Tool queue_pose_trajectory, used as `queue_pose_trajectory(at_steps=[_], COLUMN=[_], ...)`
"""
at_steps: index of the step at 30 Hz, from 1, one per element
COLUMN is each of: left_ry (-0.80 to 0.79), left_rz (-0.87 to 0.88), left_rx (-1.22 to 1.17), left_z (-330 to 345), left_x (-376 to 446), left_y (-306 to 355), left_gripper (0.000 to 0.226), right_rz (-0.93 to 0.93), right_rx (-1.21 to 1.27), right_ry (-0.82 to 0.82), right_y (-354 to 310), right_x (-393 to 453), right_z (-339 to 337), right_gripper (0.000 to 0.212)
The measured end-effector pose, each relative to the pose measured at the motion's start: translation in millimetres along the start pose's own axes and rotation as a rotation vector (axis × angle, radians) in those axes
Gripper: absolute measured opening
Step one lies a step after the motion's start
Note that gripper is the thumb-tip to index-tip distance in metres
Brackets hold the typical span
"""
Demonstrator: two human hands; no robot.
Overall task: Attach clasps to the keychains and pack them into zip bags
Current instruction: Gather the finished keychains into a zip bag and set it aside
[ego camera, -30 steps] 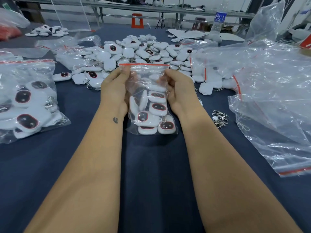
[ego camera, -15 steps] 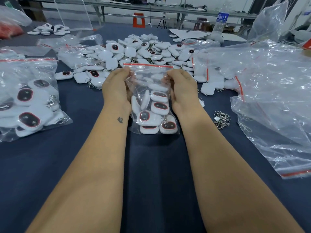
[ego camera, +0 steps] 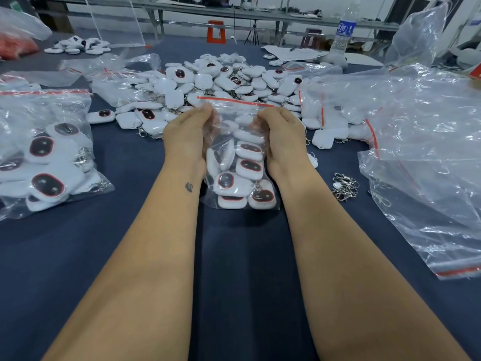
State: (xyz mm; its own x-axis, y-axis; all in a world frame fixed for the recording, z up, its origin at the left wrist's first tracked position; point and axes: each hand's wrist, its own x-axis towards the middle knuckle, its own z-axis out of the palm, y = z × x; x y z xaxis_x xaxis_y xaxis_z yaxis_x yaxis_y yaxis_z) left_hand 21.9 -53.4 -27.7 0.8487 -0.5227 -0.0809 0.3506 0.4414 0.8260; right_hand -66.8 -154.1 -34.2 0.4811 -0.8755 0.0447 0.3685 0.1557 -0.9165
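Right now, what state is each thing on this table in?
Small zip bag: upright, filled with keychains, held on both sides.
Left hand: grips bag.
Right hand: grips bag.
Keychain pile: loose, unpacked.
Packed bag: lying flat, full.
Clasps: loose heap.
Water bottle: upright.

Two hands [ego camera: 186, 136] [ego camera: 282, 136], one water bottle [ego camera: 343, 32] (keychains [ego camera: 221, 82] uncountable).
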Motion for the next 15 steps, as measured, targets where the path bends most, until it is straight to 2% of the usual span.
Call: queue_pose_trajectory(at_steps=[5,9,15], left_ry=[0.015,-0.003,-0.054], left_rz=[-0.022,-0.017,-0.048], left_rx=[-0.046,-0.031,0.002], left_z=[-0.6,0.4,-2.4], left_x=[3.9,4.5,5.3], left_y=[0.5,-1.9,-4.5], left_gripper=[0.007,0.016,0.030], right_rz=[0.062,0.039,0.053], right_rx=[0.031,-0.028,0.044], right_ry=[-0.072,-0.070,-0.092], right_y=[-2.2,-2.5,-3.4], right_x=[-4.1,-5.8,-6.1], right_z=[3.6,2.8,3.9], right_gripper=[0.017,0.015,0.016])
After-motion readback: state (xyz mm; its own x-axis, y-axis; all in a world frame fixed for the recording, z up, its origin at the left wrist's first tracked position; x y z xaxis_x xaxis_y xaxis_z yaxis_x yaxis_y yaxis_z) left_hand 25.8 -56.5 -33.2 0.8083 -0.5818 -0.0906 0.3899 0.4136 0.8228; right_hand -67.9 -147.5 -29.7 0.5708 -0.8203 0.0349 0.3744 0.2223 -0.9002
